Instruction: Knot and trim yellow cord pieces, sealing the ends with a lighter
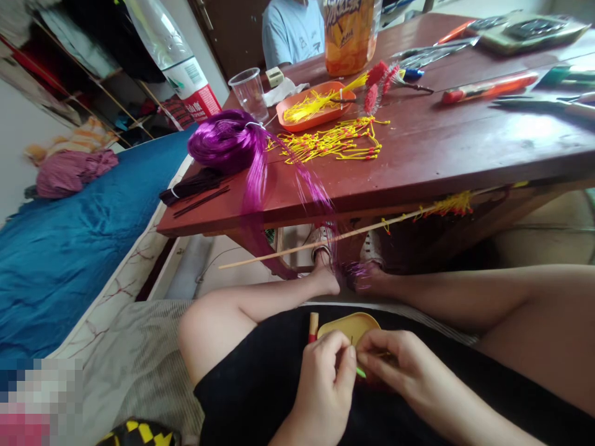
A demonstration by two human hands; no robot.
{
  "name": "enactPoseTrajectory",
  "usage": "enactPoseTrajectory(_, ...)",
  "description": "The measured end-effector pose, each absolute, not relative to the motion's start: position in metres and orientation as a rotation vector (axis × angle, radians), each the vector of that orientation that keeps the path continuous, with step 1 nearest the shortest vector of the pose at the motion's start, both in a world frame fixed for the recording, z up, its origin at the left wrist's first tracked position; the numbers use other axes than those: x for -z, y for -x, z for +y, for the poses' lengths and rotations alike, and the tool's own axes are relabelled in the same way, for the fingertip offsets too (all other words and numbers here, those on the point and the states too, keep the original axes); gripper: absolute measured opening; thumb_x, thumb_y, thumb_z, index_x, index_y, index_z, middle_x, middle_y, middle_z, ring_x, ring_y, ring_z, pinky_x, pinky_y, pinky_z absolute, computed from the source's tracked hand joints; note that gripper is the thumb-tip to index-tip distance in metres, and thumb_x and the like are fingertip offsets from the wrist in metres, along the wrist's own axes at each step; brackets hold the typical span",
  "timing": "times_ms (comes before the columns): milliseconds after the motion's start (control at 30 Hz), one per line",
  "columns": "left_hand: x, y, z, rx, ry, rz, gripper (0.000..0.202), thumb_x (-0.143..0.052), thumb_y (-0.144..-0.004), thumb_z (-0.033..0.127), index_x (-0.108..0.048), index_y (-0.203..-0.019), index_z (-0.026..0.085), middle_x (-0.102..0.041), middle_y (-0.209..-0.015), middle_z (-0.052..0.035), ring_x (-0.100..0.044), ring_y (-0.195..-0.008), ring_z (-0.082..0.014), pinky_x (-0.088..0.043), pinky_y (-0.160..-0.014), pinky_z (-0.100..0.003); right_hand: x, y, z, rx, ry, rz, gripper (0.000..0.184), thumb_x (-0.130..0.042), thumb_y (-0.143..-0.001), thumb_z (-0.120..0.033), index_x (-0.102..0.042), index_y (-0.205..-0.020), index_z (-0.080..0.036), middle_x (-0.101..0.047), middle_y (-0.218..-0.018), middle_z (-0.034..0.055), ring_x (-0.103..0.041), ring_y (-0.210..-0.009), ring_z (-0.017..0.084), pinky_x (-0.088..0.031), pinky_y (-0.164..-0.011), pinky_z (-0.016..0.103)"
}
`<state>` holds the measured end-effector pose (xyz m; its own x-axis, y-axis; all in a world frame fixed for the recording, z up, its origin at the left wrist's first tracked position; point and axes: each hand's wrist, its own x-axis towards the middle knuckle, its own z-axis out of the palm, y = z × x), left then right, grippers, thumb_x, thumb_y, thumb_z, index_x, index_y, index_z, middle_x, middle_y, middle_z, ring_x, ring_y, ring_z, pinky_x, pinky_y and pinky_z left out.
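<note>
My left hand and my right hand meet over my lap, both pinched together on a small green piece too small to name. Just beyond the fingers lies a yellow dish on my black shorts. A short red and tan stick stands beside the dish, behind my left hand. A long thin wooden stick with yellow strands at its far end slants under the table edge.
A red wooden table holds purple fibre, loose yellow stamens, an orange tray, a clear cup, a snack bag and tools. Another person sits at the far side. A blue bed cover lies on the left.
</note>
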<state>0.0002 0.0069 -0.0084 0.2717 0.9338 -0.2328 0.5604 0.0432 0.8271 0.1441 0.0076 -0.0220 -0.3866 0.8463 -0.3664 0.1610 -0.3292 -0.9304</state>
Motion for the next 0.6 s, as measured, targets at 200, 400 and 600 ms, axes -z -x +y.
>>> enactPoseTrajectory(200, 0.018, -0.004, 0.007, -0.677, -1.007, 1.373, 0.021, -0.049, -0.08, 0.034, -0.047, -0.066, 0.017, -0.041, -0.062, 0.0037, -0.037, -0.059, -0.0108, -0.031, -0.054, -0.022, 0.032, -0.14, 0.001, -0.507, 1.134, -2.079, 0.029, -0.034, -0.088, -0.008, -0.059, -0.075, -0.014, -0.059, -0.061, 0.0057, -0.05, -0.054, 0.016, -0.042, -0.052, 0.027)
enactPoseTrajectory(400, 0.017, -0.006, 0.01, -0.697, -0.63, 1.324, 0.03, -0.063, -0.068, 0.042, -0.05, -0.064, 0.016, -0.043, -0.058, 0.0057, -0.035, -0.055, -0.0083, -0.03, -0.054, -0.022, 0.037, -0.144, 0.005, -0.415, 1.022, -2.104, 0.026, -0.036, -0.09, -0.008, -0.056, -0.076, -0.015, -0.06, -0.066, 0.006, -0.05, -0.059, 0.016, -0.044, -0.056, 0.027)
enactPoseTrajectory(600, 0.011, -0.009, 0.015, -0.672, -0.439, 1.342, 0.032, -0.07, -0.06, 0.04, -0.049, -0.064, 0.017, -0.041, -0.049, 0.0092, -0.03, -0.045, -0.0043, -0.024, -0.046, -0.019, 0.037, -0.145, 0.008, -0.298, 0.993, -2.188, 0.025, -0.035, -0.09, -0.009, -0.058, -0.082, -0.012, -0.061, -0.067, 0.0064, -0.051, -0.06, 0.017, -0.046, -0.059, 0.03)
